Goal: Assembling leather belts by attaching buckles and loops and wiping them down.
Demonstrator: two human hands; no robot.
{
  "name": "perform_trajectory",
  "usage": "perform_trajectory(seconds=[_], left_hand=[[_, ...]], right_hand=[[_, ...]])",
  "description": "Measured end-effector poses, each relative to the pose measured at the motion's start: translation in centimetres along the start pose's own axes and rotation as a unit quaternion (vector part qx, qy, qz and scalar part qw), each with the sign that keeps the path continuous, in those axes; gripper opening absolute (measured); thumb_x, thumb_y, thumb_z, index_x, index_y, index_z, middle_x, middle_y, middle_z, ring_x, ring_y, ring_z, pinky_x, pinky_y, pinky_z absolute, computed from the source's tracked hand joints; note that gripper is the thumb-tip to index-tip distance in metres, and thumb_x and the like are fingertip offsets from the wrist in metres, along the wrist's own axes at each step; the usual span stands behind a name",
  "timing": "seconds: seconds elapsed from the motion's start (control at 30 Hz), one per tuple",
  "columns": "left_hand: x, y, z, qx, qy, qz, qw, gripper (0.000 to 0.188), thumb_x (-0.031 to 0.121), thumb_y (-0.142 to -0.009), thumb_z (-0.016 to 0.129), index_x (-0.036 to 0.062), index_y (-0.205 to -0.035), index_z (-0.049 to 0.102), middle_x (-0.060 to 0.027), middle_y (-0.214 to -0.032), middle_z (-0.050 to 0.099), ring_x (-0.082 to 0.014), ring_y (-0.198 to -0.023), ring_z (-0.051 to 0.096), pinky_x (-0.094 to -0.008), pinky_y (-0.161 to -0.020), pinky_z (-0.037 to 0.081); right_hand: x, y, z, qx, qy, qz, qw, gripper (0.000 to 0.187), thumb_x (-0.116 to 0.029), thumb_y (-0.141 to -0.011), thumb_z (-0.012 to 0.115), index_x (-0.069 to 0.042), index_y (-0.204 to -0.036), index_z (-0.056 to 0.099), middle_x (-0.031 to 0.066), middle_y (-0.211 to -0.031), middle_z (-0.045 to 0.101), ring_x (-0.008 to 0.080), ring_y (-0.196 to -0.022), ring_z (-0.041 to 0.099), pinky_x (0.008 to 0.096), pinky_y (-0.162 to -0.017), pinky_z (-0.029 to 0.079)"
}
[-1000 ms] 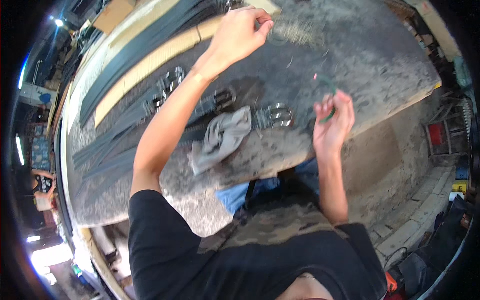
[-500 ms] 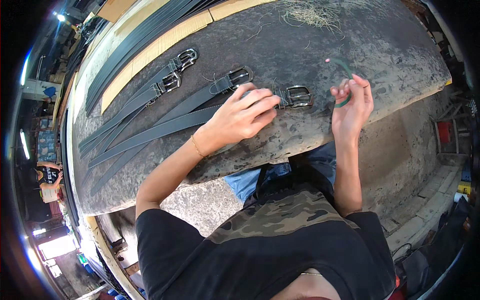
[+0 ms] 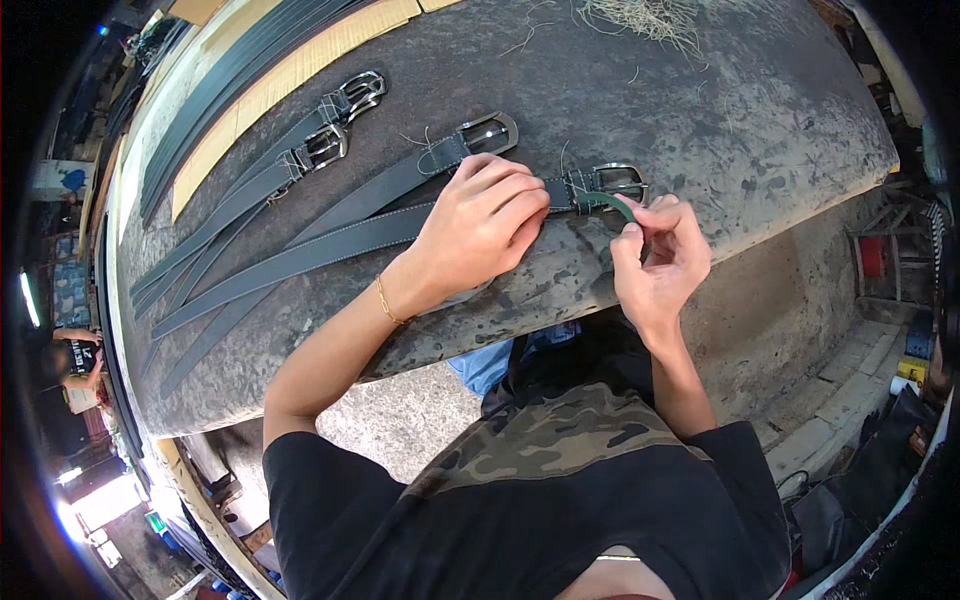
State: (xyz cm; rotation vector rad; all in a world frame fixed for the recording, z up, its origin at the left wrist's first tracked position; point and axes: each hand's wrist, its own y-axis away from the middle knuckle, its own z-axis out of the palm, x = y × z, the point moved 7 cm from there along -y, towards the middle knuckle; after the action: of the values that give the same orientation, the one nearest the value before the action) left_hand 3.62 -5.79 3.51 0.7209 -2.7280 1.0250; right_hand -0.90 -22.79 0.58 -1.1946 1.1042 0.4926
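A black leather belt point(image 3: 352, 238) with pale edge stitching lies across the work surface, its metal buckle point(image 3: 625, 181) toward the right. My left hand point(image 3: 490, 215) is closed over this belt just left of the buckle, thumb side hidden. In my right hand point(image 3: 665, 250), thumb and fingers pinch a thin, curved green strip point(image 3: 610, 200). The strip's left end meets the belt beside the buckle, where pale loose threads point(image 3: 572, 180) stick up. I cannot make out exactly what kind of thing it is. Another belt's buckle point(image 3: 490, 133) lies just beyond my left hand.
Two more buckled belts point(image 3: 255, 190) lie at the left on the dark, worn table point(image 3: 760, 120). Behind them are stacked black straps point(image 3: 240, 80) and cardboard strips point(image 3: 290, 85). A heap of cut threads point(image 3: 650, 20) sits at the far edge. Another person point(image 3: 80, 365) is at far left.
My right hand has come left and down, bringing the green strip from the air to the belt by the buckle. My left hand stays on the belt. The whole view has shifted slightly.
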Motion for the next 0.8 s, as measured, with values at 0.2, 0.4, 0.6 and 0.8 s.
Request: perform_trajectory(seconds=[0.2, 0.4, 0.6, 0.8], left_hand=[[0.3, 0.0, -0.1, 0.010, -0.006, 0.009, 1.000, 0.023, -0.003, -0.065, 0.074, 0.0025, -0.084, 0.062, -0.0077, -0.088, 0.064, -0.0255, -0.089, 0.063, -0.0399, -0.081, 0.050], [0.3, 0.0, -0.1, 0.011, -0.008, 0.014, 1.000, 0.024, -0.004, -0.064, 0.074, 0.0021, -0.084, 0.062, -0.0080, -0.089, 0.064, -0.0256, -0.088, 0.063, -0.0409, -0.081, 0.050], [0.2, 0.1, 0.0, 0.008, -0.003, 0.013, 1.000, 0.024, -0.005, -0.064, 0.074, 0.0023, -0.084, 0.062, -0.0076, -0.088, 0.063, -0.0249, -0.088, 0.063, -0.0417, -0.082, 0.050], [0.1, 0.0, 0.1, 0.006, -0.008, 0.011, 1.000, 0.023, -0.004, -0.064, 0.074, 0.0027, -0.083, 0.062, -0.0074, -0.088, 0.063, -0.0241, -0.088, 0.063, -0.0422, -0.084, 0.050]], right_hand=[[-0.7, 0.4, 0.4, -0.024, 0.071, -0.079, 0.994, 0.018, 0.008, -0.067, 0.063, 0.000, -0.079, 0.053, 0.0099, -0.066, 0.053, 0.0189, -0.066, 0.065, 0.0270, -0.055, 0.047], [-1.5, 0.4, 1.0, -0.044, 0.095, -0.113, 0.988, 0.018, 0.011, -0.066, 0.059, 0.001, -0.078, 0.052, 0.0074, -0.062, 0.047, 0.0168, -0.059, 0.053, 0.0355, -0.069, 0.052], [-1.4, 0.6, 0.8, -0.039, 0.106, -0.143, 0.983, 0.019, 0.007, -0.062, 0.064, 0.000, -0.076, 0.053, 0.0112, -0.063, 0.050, 0.0253, -0.067, 0.067, 0.0297, -0.051, 0.047], [-1.8, 0.4, 1.0, -0.046, 0.114, -0.142, 0.982, 0.019, 0.007, -0.062, 0.064, 0.000, -0.075, 0.053, 0.0106, -0.062, 0.049, 0.0246, -0.063, 0.065, 0.0299, -0.052, 0.048]])
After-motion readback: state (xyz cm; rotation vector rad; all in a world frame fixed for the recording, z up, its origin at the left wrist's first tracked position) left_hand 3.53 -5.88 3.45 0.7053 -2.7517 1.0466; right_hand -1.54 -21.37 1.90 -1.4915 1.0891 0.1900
